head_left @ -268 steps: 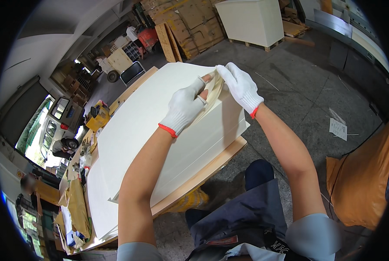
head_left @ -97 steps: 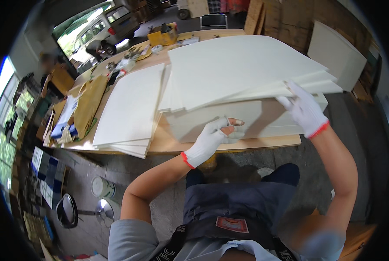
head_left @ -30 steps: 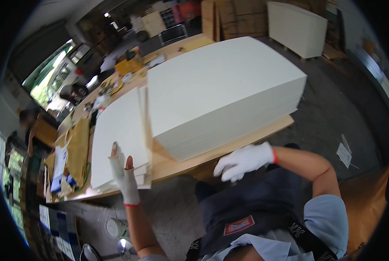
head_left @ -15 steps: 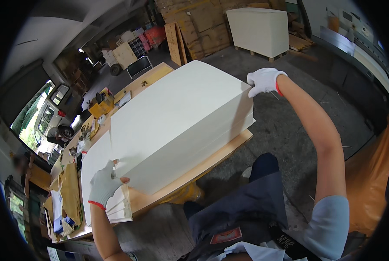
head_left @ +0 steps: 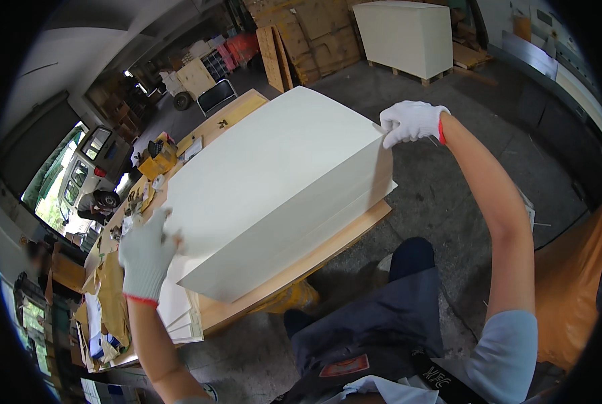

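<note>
Wooden tabletop (head_left: pixel 328 252) as landmark, yellow tool (head_left: pixel 157 156) on its far left part, black folding chair (head_left: pixel 217 98) beyond its far end, parked van (head_left: pixel 79 175) outside to its left, pale block on a pallet (head_left: pixel 403 37) far behind it, leaning brown boards (head_left: pixel 314 30) beside that block

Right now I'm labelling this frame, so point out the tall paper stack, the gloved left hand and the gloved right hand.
tall paper stack (head_left: pixel 274 175), head view, on its top sheet.
left hand (head_left: pixel 146 252), head view, back of the glove.
right hand (head_left: pixel 412 121), head view, back of the glove.

Bright daylight, heavy fisheye edge distortion
</note>
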`<state>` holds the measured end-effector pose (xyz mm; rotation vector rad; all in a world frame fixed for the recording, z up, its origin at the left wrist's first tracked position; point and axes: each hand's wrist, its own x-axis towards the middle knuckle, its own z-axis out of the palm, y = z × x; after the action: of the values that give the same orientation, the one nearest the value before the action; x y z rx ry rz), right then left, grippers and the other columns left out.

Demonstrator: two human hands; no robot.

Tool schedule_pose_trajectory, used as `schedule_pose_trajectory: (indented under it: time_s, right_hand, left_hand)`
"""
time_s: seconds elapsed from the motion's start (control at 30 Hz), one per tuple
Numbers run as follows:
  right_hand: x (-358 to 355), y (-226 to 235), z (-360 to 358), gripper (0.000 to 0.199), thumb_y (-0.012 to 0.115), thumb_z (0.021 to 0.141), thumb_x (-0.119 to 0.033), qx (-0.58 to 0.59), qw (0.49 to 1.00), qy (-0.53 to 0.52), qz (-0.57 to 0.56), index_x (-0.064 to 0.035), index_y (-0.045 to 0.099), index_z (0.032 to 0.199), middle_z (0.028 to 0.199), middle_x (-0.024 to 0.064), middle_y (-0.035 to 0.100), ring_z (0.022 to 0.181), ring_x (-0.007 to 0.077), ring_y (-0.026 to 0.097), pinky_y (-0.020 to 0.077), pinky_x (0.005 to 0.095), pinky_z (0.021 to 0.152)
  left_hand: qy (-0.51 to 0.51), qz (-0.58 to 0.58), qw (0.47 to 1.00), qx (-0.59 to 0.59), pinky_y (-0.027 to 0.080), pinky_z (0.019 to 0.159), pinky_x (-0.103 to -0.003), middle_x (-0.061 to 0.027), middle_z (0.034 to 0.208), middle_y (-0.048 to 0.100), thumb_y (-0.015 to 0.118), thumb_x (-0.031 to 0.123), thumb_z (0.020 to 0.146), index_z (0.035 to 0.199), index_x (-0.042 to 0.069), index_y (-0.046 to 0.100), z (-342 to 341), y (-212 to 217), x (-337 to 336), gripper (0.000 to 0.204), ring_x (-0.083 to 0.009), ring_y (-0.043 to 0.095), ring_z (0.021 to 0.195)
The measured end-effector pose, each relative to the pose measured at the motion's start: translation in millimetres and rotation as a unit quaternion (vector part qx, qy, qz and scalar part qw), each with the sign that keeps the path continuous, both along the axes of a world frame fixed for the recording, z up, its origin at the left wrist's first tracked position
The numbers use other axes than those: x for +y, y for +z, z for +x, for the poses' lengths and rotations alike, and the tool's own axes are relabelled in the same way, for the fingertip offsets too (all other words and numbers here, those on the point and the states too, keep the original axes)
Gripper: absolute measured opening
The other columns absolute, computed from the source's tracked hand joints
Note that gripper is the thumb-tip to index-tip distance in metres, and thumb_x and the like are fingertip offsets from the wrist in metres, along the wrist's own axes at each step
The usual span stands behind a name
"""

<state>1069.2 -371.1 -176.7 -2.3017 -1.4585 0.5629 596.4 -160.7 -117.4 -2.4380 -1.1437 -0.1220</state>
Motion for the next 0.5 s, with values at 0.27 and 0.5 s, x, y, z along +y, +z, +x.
schedule_pose_trajectory:
  time_s: [0.27, 0.5]
  right_hand:
    - [-8, -13, -11, 0.060, 0.060, 0.088, -0.068, -0.008, 0.998, -0.024, 0.055, -0.0078, 0.058, 0.088, 0.076, 0.0058, 0.059, 0.072, 0.0193, 0.056, 0.0452, 0.0340, 0.069]
    - [-7, -9, -3, 0.049, 0.065, 0.088, -0.055, -0.100, 0.991, 0.056, 0.064, -0.0071, 0.064, 0.096, 0.089, 0.0095, 0.067, 0.085, 0.0254, 0.065, 0.0491, 0.0376, 0.076]
  left_hand:
    - [-0.187, -0.051, 0.980, 0.048, 0.053, 0.073, -0.039, -0.0040, 0.095, 0.075, 0.068, 0.026, 0.088, 0.115, 0.018, 0.069, 143, 42, -29, 0.028, -0.0225, 0.070, 0.086]
    - [-0.258, -0.198, 0.945, -0.033, 0.047, 0.100, -0.042, -0.0150, 0.127, 0.067, 0.051, 0.048, 0.098, 0.129, 0.017, 0.064, 261, -12, 84, 0.046, -0.0336, 0.062, 0.119]
